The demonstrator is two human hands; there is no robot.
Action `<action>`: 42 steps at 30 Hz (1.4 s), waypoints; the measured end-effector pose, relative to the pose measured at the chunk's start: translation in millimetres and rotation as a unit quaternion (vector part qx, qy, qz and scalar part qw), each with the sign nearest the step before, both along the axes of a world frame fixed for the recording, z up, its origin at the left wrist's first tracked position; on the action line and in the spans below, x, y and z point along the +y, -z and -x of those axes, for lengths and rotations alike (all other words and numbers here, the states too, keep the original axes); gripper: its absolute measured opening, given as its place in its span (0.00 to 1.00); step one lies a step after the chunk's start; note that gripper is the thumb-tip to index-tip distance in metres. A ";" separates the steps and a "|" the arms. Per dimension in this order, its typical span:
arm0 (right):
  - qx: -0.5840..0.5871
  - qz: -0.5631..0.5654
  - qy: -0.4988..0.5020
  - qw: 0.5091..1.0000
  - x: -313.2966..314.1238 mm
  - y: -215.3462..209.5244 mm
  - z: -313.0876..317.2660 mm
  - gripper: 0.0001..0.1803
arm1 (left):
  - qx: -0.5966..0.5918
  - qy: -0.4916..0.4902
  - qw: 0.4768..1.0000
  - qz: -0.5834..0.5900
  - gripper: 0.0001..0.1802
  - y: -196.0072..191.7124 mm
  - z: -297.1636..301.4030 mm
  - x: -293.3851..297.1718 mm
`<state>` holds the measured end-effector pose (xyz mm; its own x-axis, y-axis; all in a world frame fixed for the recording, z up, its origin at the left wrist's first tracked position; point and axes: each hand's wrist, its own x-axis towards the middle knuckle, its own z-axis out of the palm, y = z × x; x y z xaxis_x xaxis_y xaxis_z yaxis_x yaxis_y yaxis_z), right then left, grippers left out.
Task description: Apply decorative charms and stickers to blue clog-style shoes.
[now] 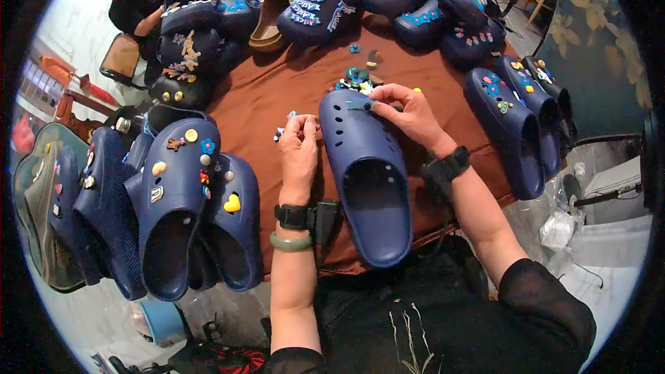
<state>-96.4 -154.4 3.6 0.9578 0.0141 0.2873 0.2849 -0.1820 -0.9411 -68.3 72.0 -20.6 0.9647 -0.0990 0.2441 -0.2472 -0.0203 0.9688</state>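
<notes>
Two hands are seen over one plain navy clog [367, 180], which is laid toe-away at the middle of the brown-covered counter [277, 90]. A small dark charm [359, 105] is pinched in the right hand [409, 114] and pressed against the clog's toe. The left hand [299, 149] is closed around something tiny just beside the clog. Loose charms [357, 77] are scattered beyond; decorated clogs [176, 194] are piled around
</notes>
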 end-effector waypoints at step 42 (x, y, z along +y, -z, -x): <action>0.082 0.018 -0.276 0.958 -30.7 -14.0 9.9 0.08 | 0.024 0.006 0.991 -0.128 0.15 -23.4 11.5 -5.5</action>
